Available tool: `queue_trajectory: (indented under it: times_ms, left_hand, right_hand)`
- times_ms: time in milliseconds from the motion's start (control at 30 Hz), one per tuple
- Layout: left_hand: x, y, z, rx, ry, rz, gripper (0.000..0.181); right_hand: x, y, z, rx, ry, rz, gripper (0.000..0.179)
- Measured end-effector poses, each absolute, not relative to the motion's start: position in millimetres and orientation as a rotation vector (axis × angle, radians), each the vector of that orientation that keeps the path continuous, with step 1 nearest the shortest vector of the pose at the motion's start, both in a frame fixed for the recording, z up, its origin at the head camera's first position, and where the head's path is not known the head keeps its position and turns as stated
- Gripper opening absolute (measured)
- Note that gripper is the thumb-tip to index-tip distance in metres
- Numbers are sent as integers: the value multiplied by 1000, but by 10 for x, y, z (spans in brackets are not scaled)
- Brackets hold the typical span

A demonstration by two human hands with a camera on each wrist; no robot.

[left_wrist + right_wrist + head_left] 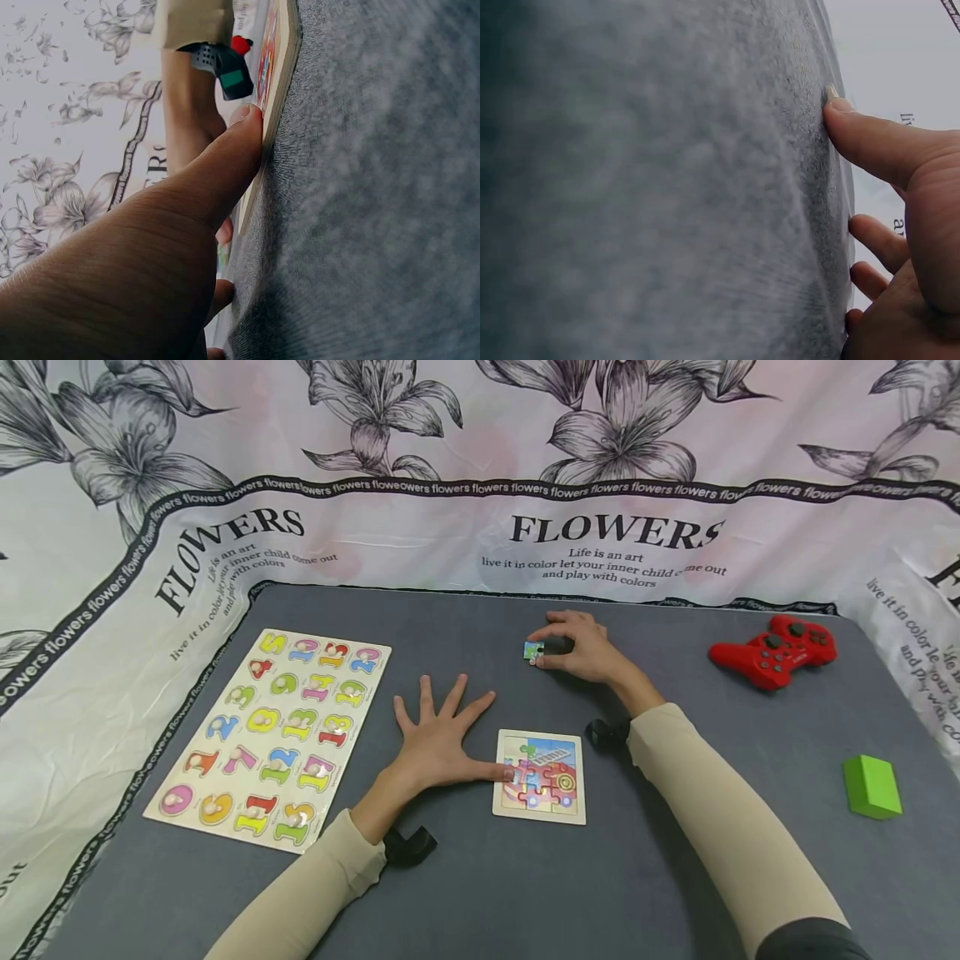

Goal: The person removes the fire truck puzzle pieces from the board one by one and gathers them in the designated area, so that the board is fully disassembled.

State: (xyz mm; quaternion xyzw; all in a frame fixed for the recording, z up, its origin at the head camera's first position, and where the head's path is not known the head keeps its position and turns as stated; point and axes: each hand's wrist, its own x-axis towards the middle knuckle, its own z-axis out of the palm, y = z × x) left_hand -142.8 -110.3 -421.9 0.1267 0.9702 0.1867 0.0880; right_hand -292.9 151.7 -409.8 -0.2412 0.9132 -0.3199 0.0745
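My left hand (435, 747) is spread flat on the grey table, its thumb pressing on the left edge of a small wooden jigsaw puzzle (557, 782). The puzzle shows a red fire truck with a ladder, and a pale bare patch shows at its upper left. In the left wrist view, the thumb (232, 142) lies against the puzzle's wooden rim (283, 82). Beyond the puzzle, my right hand (585, 647) pinches a small blue-green jigsaw piece (533, 650) at the table surface. Only a pale edge of that piece (831, 91) shows past the thumb in the right wrist view.
A large number board (351, 639) with colourful knobbed numerals lies left of my left hand. To the right are a red game controller (772, 652) and a green block (872, 787). A flower-printed cloth (420, 539) hangs behind the table.
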Motion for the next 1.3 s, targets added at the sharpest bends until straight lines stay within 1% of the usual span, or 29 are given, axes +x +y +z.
queue_trajectory:
  times_ms: [233, 500, 867, 1300]
  left_hand:
    - [-1426, -1090, -4191, 381, 2898, 566, 114]
    - [-1440, -1089, -4188, 378, 2891, 560, 113]
    - [-1437, -1093, -4167, 376, 2888, 568, 114]
    - [-1426, -1095, -4201, 369, 2884, 578, 114]
  right_hand:
    - [-2985, 1510, -4071, -665, 2767, -934, 38]
    - [-2995, 1522, -4082, -663, 2761, -942, 40]
    - [-3004, 1517, -4112, -661, 2780, -958, 36]
    - [-3012, 1468, -4152, -567, 2828, -943, 35]
